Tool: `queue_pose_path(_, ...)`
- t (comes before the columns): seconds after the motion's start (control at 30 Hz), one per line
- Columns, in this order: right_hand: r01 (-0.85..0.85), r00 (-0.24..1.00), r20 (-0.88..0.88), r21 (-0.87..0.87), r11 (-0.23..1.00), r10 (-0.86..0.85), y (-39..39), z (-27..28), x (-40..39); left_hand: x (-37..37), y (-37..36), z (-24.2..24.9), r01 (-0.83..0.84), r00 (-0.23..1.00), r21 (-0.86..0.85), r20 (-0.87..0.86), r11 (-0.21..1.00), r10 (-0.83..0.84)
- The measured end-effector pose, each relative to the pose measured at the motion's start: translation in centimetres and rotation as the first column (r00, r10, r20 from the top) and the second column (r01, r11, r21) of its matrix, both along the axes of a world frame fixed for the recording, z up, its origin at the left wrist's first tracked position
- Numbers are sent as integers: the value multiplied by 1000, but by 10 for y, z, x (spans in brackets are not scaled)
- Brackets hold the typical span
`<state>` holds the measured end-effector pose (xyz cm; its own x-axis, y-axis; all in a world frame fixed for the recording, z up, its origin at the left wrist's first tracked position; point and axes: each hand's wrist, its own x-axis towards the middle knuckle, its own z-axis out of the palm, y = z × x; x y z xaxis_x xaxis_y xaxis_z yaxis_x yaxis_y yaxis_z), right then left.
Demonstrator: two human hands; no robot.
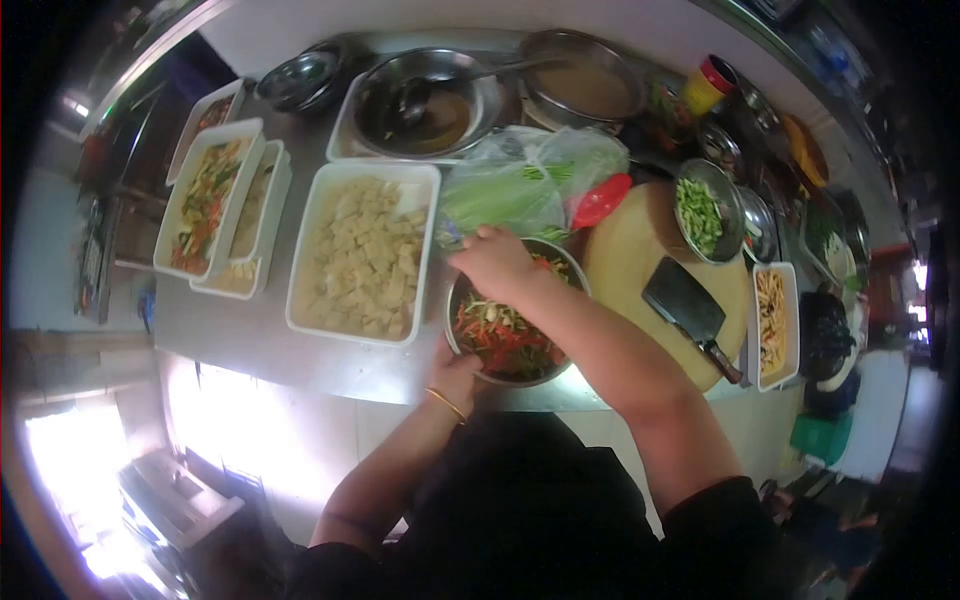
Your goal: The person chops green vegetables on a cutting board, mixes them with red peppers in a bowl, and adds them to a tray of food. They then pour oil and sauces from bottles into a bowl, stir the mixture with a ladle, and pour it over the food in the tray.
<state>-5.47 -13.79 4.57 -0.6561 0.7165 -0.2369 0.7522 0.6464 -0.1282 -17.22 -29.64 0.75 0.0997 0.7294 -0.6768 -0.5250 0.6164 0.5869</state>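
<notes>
A steel bowl (455, 330) of shredded red, orange and green vegetables sits at the counter's front edge. My left hand (456, 371) grips the bowl's near rim; a gold bangle circles that wrist. My right hand (497, 260) reaches across the bowl's far rim with fingers curled, touching a clear plastic bag of green vegetables (500, 192). Whether those fingers hold anything is hidden.
A white tub of tofu cubes (365, 255) stands left of the bowl, with stacked white tubs of mixed vegetables (210, 205) further left. To the right, a cleaver (690, 312) lies on a round wooden board (640, 240). Steel pans of sauce (430, 100) line the back.
</notes>
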Motion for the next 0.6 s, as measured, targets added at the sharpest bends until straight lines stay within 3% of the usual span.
queue_pose_path(0.1, -21, 969, -245, -137, 990, -14, 9, -1, 9, -8, -24, -19, -95, 996, 196, 15, 976, 94)
queue_pose_path(0.2, 256, 720, -650, -76, 964, -243, -9, -9, 36, -28, -55, -2, -131, 990, 219, 77, 967, 116)
queue_pose_path(0.3, 382, 728, -503, -266, 885, -466, -15, -40, 63, -49, -82, 1, -190, 975, 182, 148, 965, 164)
queue_pose_path(0.33, 384, 735, -549, -149, 911, -399, -21, -50, 58, -57, -90, 0, -201, 971, 171, 165, 965, 173)
queue_pose_path(0.43, 492, 683, -597, -49, 869, -420, -24, -60, 24, -81, -114, 0, -222, 974, 161, 90, 962, 210)
queue_pose_path(0.47, 517, 724, -542, 17, 856, -426, -21, -66, 13, -85, -120, 3, -235, 971, 96, 63, 967, 229)
queue_pose_path(0.57, 489, 763, -487, 5, 872, -425, -3, -82, 11, -92, -131, 6, -275, 961, 0, -19, 962, 274)
queue_pose_path(0.6, 410, 797, -495, 25, 912, -345, -6, -84, 16, -96, -136, 3, -271, 963, 8, 8, 963, 271)
